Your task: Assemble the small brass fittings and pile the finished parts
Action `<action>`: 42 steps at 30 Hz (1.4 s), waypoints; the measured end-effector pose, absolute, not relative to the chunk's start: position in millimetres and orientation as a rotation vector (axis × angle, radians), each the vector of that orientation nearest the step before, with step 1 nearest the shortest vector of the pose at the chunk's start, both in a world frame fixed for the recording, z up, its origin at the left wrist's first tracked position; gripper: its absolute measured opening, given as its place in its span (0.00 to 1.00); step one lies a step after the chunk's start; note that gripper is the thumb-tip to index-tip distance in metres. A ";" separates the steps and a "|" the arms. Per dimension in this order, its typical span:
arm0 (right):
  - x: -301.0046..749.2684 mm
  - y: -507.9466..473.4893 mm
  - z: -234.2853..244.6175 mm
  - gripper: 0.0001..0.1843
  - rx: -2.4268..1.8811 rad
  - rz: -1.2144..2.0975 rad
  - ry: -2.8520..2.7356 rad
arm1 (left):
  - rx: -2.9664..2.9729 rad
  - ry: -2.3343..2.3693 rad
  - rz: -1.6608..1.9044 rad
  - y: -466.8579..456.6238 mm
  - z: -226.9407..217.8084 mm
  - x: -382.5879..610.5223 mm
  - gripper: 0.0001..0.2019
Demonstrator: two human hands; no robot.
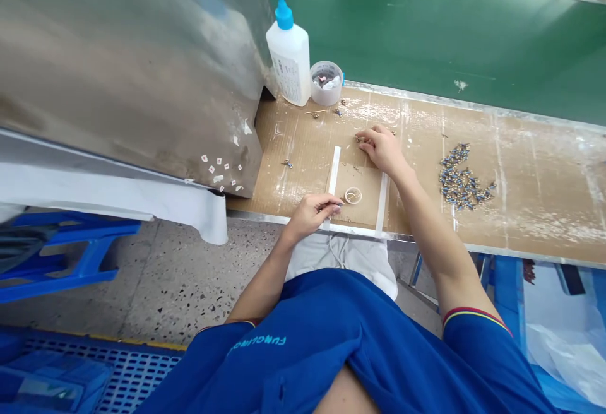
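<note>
Near the front edge of the cardboard-covered bench, my left hand (312, 215) pinches a small blue-and-metal part (339, 204) between thumb and fingertips. Beside those fingertips lies a small round white dish (353, 195) with thin yellowish pieces in it. Farther back, my right hand (381, 147) has its thumb and forefinger closed around a small metal part (360, 139) at the bench surface. A large pile of small blue-and-brass parts (464, 180) lies to the right of my right forearm. One similar part (287, 163) lies alone on the left.
A white squeeze bottle (291, 60) with a blue nozzle stands at the back left, beside a tape roll (326, 82) with scraps inside. A metal panel (142, 67) bounds the left side. A green surface (440, 35) runs behind the bench. White tape strips (381, 202) mark the cardboard.
</note>
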State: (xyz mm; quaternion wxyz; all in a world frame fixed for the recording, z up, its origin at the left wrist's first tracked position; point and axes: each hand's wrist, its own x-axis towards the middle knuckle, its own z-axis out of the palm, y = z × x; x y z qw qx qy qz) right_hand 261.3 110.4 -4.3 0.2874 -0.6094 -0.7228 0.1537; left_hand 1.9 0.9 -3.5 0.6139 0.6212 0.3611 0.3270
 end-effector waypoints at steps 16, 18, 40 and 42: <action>272.3 37.9 14.0 0.10 -1.635 0.514 -1.683 | 1.512 0.830 0.769 1.0 -2.5 1.5 0.10; 271.2 19.6 16.1 0.11 -1.656 0.562 -1.581 | 1.532 0.836 0.760 1.3 -2.2 1.8 0.10; 276.8 130.8 -5.7 0.03 -1.872 0.277 -1.881 | 1.574 0.848 0.811 -0.2 -4.8 2.1 0.09; 280.1 128.8 -4.6 0.05 -1.852 0.293 -1.890 | 1.614 0.843 0.814 -0.9 -3.6 2.1 0.08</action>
